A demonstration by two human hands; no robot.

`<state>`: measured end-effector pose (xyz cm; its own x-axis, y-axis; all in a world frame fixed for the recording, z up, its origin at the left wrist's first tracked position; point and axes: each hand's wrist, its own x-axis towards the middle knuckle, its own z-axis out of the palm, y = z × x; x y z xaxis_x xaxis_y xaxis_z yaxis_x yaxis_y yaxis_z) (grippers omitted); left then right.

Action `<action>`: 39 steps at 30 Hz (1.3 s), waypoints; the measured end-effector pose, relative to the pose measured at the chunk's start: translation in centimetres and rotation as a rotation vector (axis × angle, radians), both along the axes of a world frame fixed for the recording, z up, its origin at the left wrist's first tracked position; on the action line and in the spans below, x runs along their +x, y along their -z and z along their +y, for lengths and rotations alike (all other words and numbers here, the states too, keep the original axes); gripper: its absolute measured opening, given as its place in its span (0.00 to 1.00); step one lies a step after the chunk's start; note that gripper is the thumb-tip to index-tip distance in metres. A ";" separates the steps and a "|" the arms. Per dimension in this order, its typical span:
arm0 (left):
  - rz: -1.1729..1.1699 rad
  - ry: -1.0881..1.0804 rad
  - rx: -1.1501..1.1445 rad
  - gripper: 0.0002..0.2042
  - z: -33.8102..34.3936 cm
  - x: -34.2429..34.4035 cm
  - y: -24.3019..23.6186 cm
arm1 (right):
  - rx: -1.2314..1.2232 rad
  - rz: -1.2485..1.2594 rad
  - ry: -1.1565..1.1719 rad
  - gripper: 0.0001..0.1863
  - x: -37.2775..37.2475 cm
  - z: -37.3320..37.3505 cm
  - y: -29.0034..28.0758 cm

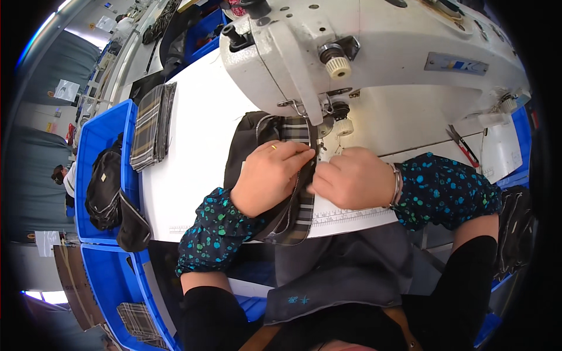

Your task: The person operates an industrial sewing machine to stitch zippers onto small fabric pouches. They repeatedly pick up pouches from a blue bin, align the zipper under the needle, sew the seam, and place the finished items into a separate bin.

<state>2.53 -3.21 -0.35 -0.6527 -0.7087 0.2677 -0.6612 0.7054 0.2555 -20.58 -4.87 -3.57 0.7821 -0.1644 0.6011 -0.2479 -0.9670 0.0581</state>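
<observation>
A dark fabric bag piece [241, 140] with a plaid lining [294, 131] and a metal zipper [289, 215] lies under the head of a white sewing machine [275, 58]. My left hand [268, 175] rests on this piece, fingers bent and pressed together at the zipper edge, a ring on one of them. Close beside it, my right hand [354, 178] is curled closed, its fingertips at the right edge of the same piece. Both hands are just in front of the presser foot area. The right fingertips are partly hidden behind the knuckles.
Left of the white table [193, 117] stands a blue bin [105, 131] holding dark bags [105, 187]. A stack of plaid pieces [153, 126] lies at the table's left edge. Another blue bin [111, 281] sits nearer. Red-handled scissors [465, 147] lie at the right.
</observation>
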 end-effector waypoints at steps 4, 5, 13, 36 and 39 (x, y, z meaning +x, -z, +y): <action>0.048 -0.054 0.036 0.19 0.1 -0.1 0.0 | -0.042 0.076 -0.053 0.06 0.4 2.2 0.4; 0.028 -0.038 0.024 0.19 0.2 -0.2 -0.2 | -0.069 0.063 -0.036 0.07 0.6 2.4 0.5; -0.040 -0.068 -0.023 0.18 1.0 -1.0 -0.6 | -0.074 0.098 -0.013 0.09 0.6 2.5 0.9; -0.166 -0.131 -0.071 0.16 2.2 -2.3 -0.7 | -0.120 0.161 0.098 0.17 -0.1 4.4 0.5; -0.168 -0.145 -0.075 0.18 2.6 -2.4 -0.5 | -0.099 0.160 0.101 0.18 -0.1 4.7 0.4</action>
<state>0.17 -0.64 0.16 -0.5853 -0.7806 0.2191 -0.7859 0.6127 0.0834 -20.66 -0.19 -4.02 0.8513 -0.1931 0.4878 -0.3235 -0.9252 0.1983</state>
